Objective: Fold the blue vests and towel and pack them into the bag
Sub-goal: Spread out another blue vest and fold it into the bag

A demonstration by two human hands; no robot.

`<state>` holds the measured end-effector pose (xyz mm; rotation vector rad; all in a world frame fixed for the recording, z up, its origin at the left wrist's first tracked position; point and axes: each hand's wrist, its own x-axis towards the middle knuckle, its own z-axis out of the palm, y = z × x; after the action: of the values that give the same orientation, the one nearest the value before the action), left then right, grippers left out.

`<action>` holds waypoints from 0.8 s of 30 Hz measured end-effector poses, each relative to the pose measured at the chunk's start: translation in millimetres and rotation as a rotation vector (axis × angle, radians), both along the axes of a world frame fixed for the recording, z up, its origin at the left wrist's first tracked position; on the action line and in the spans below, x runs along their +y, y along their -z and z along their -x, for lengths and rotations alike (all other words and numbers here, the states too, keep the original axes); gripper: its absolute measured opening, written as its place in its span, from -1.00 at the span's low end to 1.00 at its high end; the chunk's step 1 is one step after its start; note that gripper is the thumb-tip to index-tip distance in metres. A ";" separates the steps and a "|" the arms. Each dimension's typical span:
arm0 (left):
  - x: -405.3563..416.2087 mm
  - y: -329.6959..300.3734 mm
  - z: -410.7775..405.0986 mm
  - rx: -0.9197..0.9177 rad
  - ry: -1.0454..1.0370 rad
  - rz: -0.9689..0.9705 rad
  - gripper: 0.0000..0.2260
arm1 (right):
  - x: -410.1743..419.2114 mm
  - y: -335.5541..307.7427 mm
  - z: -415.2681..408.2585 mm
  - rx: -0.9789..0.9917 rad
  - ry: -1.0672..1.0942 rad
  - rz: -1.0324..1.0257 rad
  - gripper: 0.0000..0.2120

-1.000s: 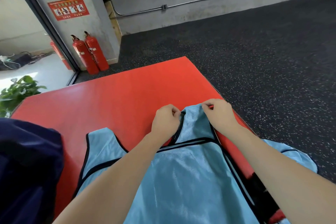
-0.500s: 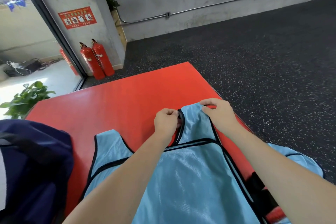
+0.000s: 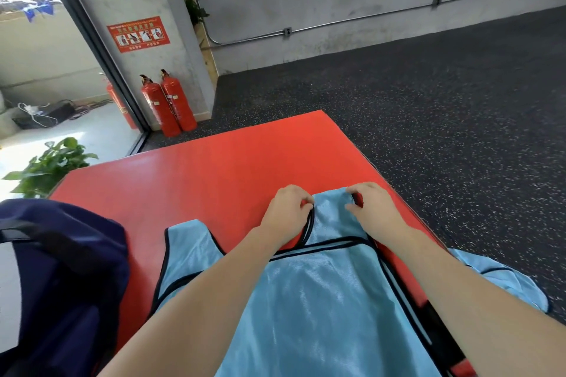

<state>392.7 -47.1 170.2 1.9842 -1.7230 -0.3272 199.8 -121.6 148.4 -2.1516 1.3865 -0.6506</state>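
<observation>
A light blue vest (image 3: 318,300) with black trim lies spread on the red mat (image 3: 214,174). Its right shoulder strap points away from me. My left hand (image 3: 288,211) pinches the strap's left corner and my right hand (image 3: 372,208) pinches its right corner, both pressed low on the mat. The vest's other strap (image 3: 190,242) lies flat to the left. More light blue fabric (image 3: 502,281) hangs over the mat's right edge onto the floor. A dark navy bag (image 3: 61,278) stands at the left on the mat.
Dark speckled floor (image 3: 444,119) lies right of and beyond the mat. Two red fire extinguishers (image 3: 168,104) stand by the pillar at the back left. A green plant (image 3: 52,165) sits behind the mat's left corner, by the doorway.
Both hands stay on the strap's corners; the strap end looks slightly more drawn out and flat. The view has tilted up a little.
</observation>
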 end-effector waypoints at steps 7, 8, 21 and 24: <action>51.5 -1.1 -13.8 -0.111 -0.073 0.000 -0.73 | 33.1 -21.8 -31.9 0.092 -0.026 0.141 -0.76; 62.6 -1.7 -21.5 -0.087 -0.108 0.020 -0.74 | 41.2 -22.8 -42.2 0.070 -0.072 0.140 -0.76; 170.2 5.2 -163.2 0.106 -0.648 0.181 -0.73 | 142.5 -15.7 -189.2 -0.022 -0.408 -0.142 -0.65; 170.5 9.6 -173.0 0.173 -0.656 0.154 -0.75 | 145.2 -16.1 -208.4 0.028 -0.372 -0.149 -0.66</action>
<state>565.7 123.3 160.5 2.1928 -0.8893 -0.1234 408.2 23.6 164.5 -2.2204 0.9730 -0.3636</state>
